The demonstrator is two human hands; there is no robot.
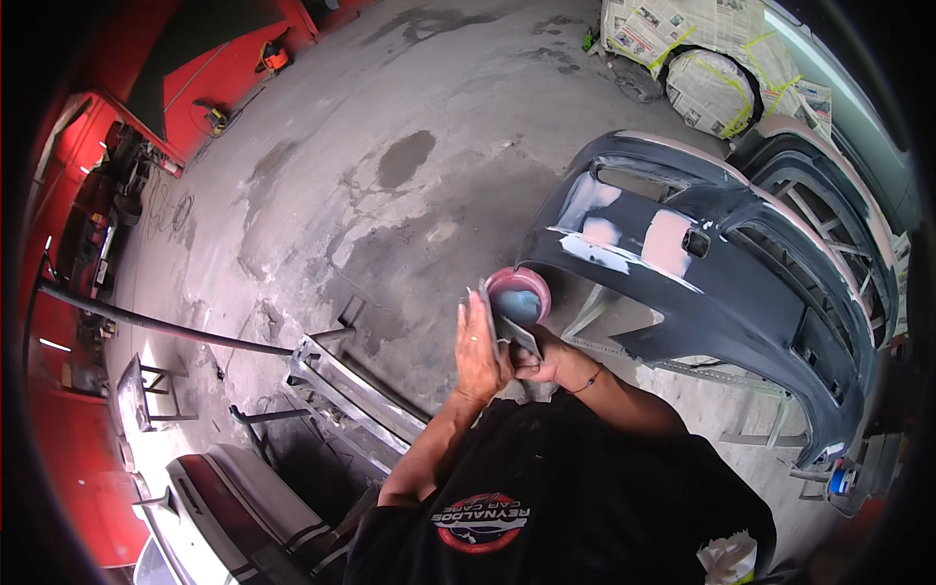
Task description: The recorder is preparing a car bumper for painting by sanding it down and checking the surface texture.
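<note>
Close in front of my body, both hands meet on a folded grey sheet that looks like sandpaper [520,337]. My left hand [476,353] has its fingers stretched upward along the sheet, with the palm turned inward against it. My right hand [552,359] is closed around the sheet's lower end, its fingers partly hidden behind it. Just beyond the hands is a pink bucket [543,283] with something light blue inside; the sheet and my left fingers overlap its near left side.
A dark grey bumper [624,268] with pink and white patches rests on a stand at right, another behind it. A paper-masked car [712,93] stands at the far right. Metal stands [356,400] and a striped panel [244,497] lie at lower left. Stained concrete floor [322,175] spreads ahead.
</note>
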